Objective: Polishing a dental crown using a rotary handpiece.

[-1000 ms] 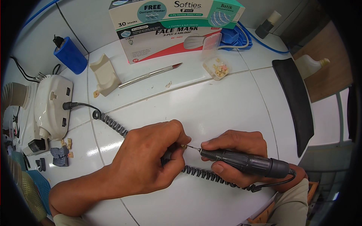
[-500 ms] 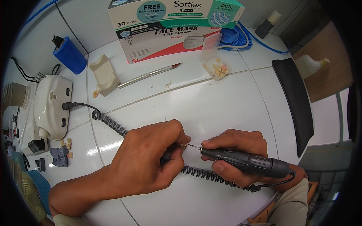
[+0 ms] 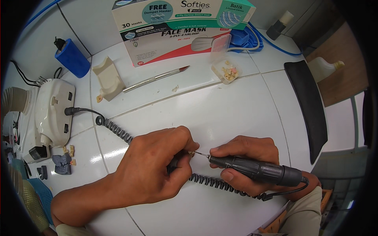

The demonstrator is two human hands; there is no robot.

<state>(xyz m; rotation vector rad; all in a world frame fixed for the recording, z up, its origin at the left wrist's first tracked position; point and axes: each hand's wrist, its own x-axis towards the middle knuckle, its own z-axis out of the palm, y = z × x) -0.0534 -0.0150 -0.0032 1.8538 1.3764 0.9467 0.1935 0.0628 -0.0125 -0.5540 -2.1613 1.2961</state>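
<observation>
My left hand [image 3: 153, 165] is closed in a pinch around a small pale piece [image 3: 191, 153], mostly hidden by its fingers. My right hand [image 3: 248, 147] grips a black rotary handpiece [image 3: 248, 169], its thin metal bur [image 3: 201, 153] pointing left at that piece; whether the tip touches it is too small to tell. A coiled grey cord [image 3: 116, 128] runs from a white control unit [image 3: 53, 114] on the left, behind my left hand, to the handpiece.
Tiled worktop [image 3: 224, 114] holds a craft knife [image 3: 153, 80], a beige holder [image 3: 108, 80], an open box of small pieces [image 3: 225, 72], stacked mask boxes [image 3: 177, 47], a blue cylinder [image 3: 76, 59], grey moulded pieces [image 3: 62, 163] at left, and a black pad [image 3: 305, 110] along the right edge.
</observation>
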